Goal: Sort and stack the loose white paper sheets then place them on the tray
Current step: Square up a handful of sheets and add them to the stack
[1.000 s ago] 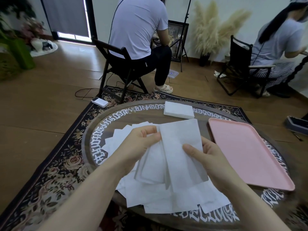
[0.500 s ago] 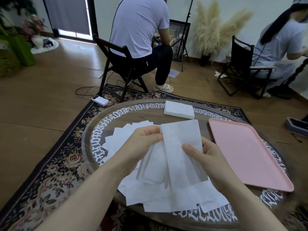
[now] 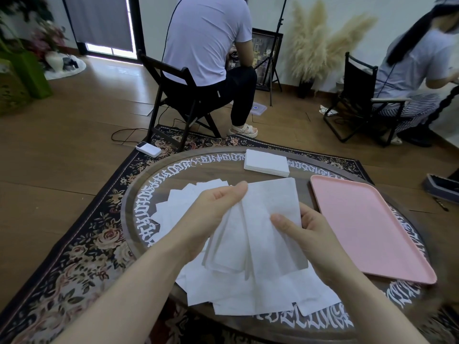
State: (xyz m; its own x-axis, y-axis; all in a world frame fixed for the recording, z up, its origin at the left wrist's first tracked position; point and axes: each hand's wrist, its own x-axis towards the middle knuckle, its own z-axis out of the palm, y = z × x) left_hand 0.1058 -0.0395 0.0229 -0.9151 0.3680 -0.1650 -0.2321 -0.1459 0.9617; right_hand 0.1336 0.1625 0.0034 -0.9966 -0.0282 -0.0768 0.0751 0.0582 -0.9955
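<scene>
Head view: left hand (image 3: 211,214) pinches the top corner of the held sheets (image 3: 258,227); right hand (image 3: 308,234) grips their right edge, thumb on top, likely to square them up. Long axis runs away from the person, above the loose sheets (image 3: 238,296). Neat stack (image 3: 267,162) lies beyond; tray (image 3: 372,229) lies right, bare.

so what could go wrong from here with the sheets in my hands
The held sheets are fanned, pinched only at their edges by the left hand and right hand; a loose grip could let one slip. The loose pile overhangs the table's near edge, so a nudge might drop some.
</scene>
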